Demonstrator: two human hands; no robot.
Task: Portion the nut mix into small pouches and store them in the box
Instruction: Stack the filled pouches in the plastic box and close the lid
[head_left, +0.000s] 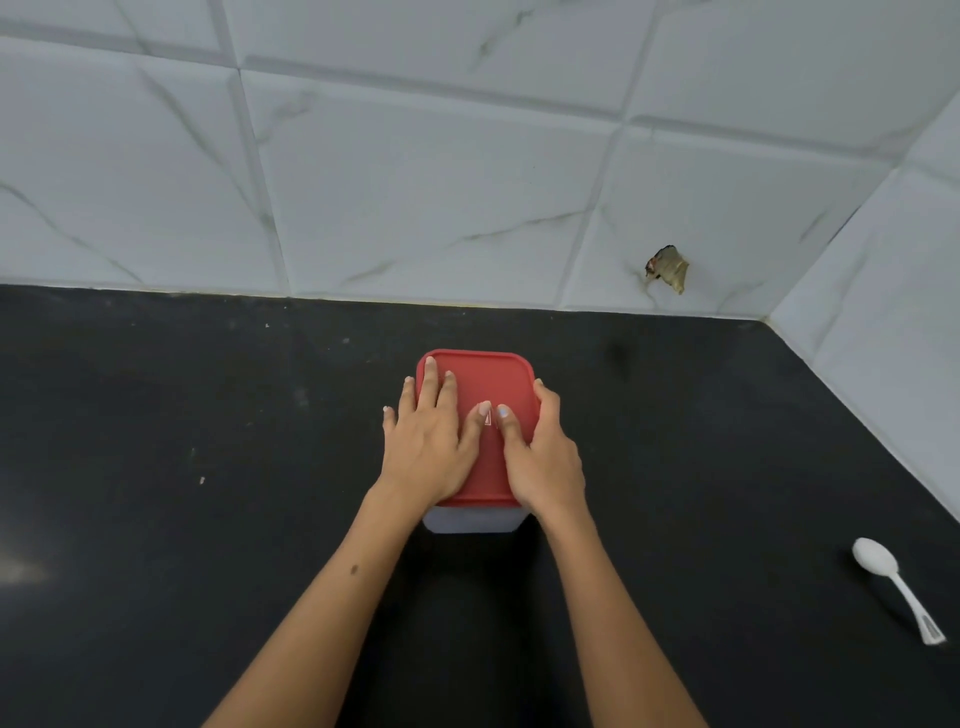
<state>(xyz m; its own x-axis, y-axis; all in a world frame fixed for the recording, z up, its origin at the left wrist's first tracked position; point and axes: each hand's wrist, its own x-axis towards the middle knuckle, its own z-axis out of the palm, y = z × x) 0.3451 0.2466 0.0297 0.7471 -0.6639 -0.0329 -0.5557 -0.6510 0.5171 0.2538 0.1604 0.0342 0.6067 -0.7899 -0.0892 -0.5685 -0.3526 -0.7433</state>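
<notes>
A square box with a pale body (470, 521) and a red lid (488, 379) stands in the middle of the black counter. The lid sits on top of the box. My left hand (428, 436) lies flat on the lid's left half with straight fingers. My right hand (543, 452) is at the lid's right edge, its thumb flat on top and its fingers curled round the rim. What is inside the box is hidden. No pouches or nuts are in view.
A white plastic spoon (894, 584) lies on the black counter (208, 467) at the right, near the front. A white marble-tiled wall (415, 182) runs along the back and turns the corner at the right, with a chipped hole (669, 270) in one tile.
</notes>
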